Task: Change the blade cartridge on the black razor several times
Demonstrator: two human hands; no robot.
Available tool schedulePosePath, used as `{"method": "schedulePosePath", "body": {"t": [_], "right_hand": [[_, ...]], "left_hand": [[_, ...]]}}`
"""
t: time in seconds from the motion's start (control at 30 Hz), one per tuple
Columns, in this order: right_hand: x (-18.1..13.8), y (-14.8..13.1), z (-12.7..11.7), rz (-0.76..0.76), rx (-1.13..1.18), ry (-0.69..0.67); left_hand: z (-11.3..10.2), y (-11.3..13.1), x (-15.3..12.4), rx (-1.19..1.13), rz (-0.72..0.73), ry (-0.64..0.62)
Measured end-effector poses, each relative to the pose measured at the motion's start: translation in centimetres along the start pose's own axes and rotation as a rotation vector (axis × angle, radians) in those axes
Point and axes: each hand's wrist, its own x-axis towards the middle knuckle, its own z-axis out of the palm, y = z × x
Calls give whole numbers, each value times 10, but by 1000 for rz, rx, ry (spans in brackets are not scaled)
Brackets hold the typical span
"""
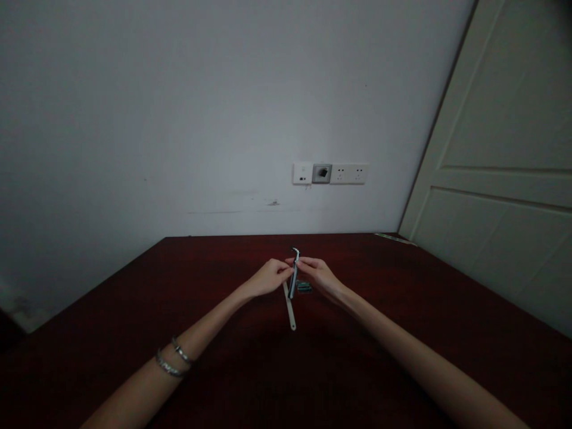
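Observation:
Both my hands meet over the middle of a dark red table (223, 369). My left hand (267, 279) and my right hand (318, 275) pinch a slim razor-like tool (292, 286) between their fingertips. Its dark upper part ends in a small metal hook, and a pale handle hangs down toward me. A small greenish object (304, 287) lies on the table just under my right hand. Two metal bracelets (175, 359) circle my left wrist.
A white wall stands behind the table with a row of sockets (330, 173). A pale panelled door (500, 179) fills the right side. A thin light strip (395, 239) lies at the table's far right corner.

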Motion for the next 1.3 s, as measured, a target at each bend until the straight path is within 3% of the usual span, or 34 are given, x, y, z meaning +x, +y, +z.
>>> {"method": "schedulePosePath", "body": {"t": [0.17, 0.3, 0.43, 0.63, 0.77, 1.13, 1.3], "right_hand": [[-3, -6, 3, -30, -30, 25], [-9, -11, 9, 10, 31, 93], [-14, -8, 19, 65, 172, 143], [-22, 4, 34, 115, 278, 200], [-27, 11, 39, 163, 348, 145], [-28, 17, 37, 255, 256, 257], [-27, 18, 36, 260, 235, 275]], "left_hand": [[-14, -12, 11, -93, -222, 47], [-16, -23, 28, -564, -359, 155], [-12, -25, 48, -1067, -421, 58], [9, -21, 65, -1444, -426, 8], [22, -20, 64, -1530, -377, -4], [30, -6, 54, -1456, -343, 17], [34, -8, 55, -1589, -342, -6]]}}
